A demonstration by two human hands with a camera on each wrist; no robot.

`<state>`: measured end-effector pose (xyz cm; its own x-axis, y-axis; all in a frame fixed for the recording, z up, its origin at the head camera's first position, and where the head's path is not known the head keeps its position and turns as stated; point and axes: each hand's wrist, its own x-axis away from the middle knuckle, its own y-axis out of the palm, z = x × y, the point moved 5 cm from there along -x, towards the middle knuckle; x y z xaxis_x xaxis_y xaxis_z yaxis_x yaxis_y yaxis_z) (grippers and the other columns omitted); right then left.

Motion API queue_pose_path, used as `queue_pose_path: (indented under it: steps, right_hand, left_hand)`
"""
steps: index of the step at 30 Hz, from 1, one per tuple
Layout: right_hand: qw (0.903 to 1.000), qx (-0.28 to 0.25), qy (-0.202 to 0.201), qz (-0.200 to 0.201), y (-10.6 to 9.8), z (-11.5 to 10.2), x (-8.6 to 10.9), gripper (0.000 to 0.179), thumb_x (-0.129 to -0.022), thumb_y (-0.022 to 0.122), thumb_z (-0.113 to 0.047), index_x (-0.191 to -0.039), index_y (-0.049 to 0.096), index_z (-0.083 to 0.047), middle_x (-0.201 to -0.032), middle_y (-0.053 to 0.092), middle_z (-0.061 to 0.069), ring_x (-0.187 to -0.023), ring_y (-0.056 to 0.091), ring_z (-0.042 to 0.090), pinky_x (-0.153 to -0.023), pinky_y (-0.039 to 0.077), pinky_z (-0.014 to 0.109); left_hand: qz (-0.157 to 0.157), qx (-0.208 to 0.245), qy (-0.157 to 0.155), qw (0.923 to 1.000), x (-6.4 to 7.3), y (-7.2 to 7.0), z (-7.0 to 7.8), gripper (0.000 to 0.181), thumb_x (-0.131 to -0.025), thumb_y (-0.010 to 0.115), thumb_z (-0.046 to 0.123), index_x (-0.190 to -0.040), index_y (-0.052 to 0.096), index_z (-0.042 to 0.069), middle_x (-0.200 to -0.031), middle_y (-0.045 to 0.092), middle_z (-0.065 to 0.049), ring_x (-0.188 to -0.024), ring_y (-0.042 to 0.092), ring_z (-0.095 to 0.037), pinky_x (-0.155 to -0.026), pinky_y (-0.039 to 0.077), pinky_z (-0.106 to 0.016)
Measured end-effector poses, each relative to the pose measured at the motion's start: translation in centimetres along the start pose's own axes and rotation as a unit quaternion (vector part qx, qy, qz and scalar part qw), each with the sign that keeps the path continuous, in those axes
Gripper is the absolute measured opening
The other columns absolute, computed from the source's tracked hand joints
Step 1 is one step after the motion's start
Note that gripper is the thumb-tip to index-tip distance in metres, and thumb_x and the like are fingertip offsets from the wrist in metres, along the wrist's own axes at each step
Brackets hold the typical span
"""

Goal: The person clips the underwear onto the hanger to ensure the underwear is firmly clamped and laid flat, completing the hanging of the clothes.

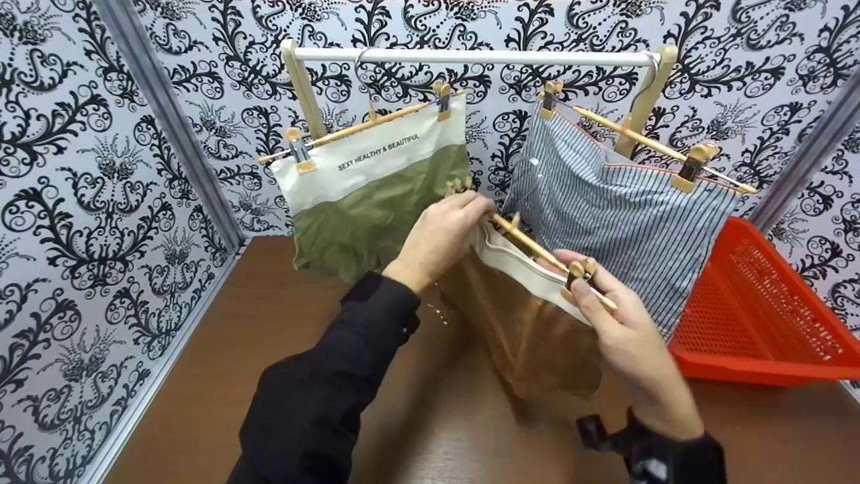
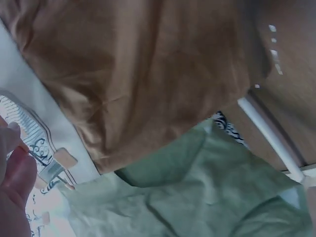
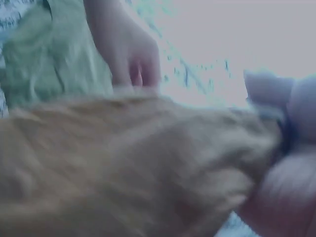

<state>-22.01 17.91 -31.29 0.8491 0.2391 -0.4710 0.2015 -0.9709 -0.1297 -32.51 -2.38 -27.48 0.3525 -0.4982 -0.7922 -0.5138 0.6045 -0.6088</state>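
A wooden clip hanger (image 1: 527,243) is held off the rack between both hands. From it hangs a brown cloth (image 1: 524,329) with a white top band, slanting down to the right. My left hand (image 1: 449,228) grips the hanger's far end by a clip; in the left wrist view its fingers (image 2: 19,170) are only partly seen at the edge. My right hand (image 1: 621,312) pinches the near clip (image 1: 579,272), thumb in front and fingers behind. The right wrist view is blurred, with the brown cloth (image 3: 123,168) covering much of it.
A rack with a white rail (image 1: 470,56) stands at the back. On it hang a green-and-white cloth (image 1: 383,202) at left and a blue-striped cloth (image 1: 618,222) at right, both on clip hangers. A red basket (image 1: 766,370) stands at right on the brown table (image 1: 222,376).
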Motion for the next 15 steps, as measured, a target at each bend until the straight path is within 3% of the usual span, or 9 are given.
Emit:
queue_pose_path:
  steps: [5,9,12,15]
  right_hand:
    - [0.9943,0.028,-0.026,0.100,1.9,-1.1,0.2,0.037,-0.109,0.043,-0.012,-0.142,0.049,0.006,-0.140,0.059,0.019,-0.131,0.055,0.018,-0.107,0.042,0.026]
    - [0.9888,0.046,-0.043,0.135,2.5,-1.4,0.0,0.037,-0.109,0.042,-0.009,-0.142,0.048,0.007,-0.142,0.058,0.017,-0.135,0.051,0.020,-0.111,0.039,0.026]
    - [0.9837,0.086,-0.052,0.149,2.7,-1.9,-0.6,0.036,-0.108,0.043,-0.008,-0.142,0.048,0.005,-0.143,0.058,0.012,-0.133,0.051,0.018,-0.110,0.039,0.025]
    - [0.9766,0.132,-0.057,0.160,3.0,-2.8,-1.4,0.037,-0.108,0.046,-0.010,-0.143,0.049,0.000,-0.139,0.060,0.008,-0.123,0.056,0.016,-0.103,0.044,0.024]
  left_hand:
    - [0.036,0.036,-0.064,0.9966,-1.3,-0.2,0.2,0.021,-0.099,0.060,0.003,-0.116,0.072,0.007,-0.116,0.073,-0.006,-0.107,0.070,-0.022,-0.093,0.054,-0.028]
    - [0.029,0.083,-0.155,0.9840,-1.8,-0.1,-0.5,0.029,-0.101,0.061,0.007,-0.128,0.067,0.003,-0.126,0.069,-0.011,-0.116,0.066,-0.025,-0.101,0.049,-0.030]
    - [0.002,0.155,-0.228,0.9613,-2.2,0.0,-1.6,0.032,-0.103,0.059,0.011,-0.133,0.063,0.001,-0.132,0.066,-0.013,-0.121,0.063,-0.024,-0.106,0.044,-0.028]
    - [-0.028,0.237,-0.299,0.9238,-2.6,0.2,-2.9,0.038,-0.106,0.053,0.016,-0.141,0.056,-0.001,-0.140,0.060,-0.015,-0.126,0.059,-0.022,-0.108,0.041,-0.026]
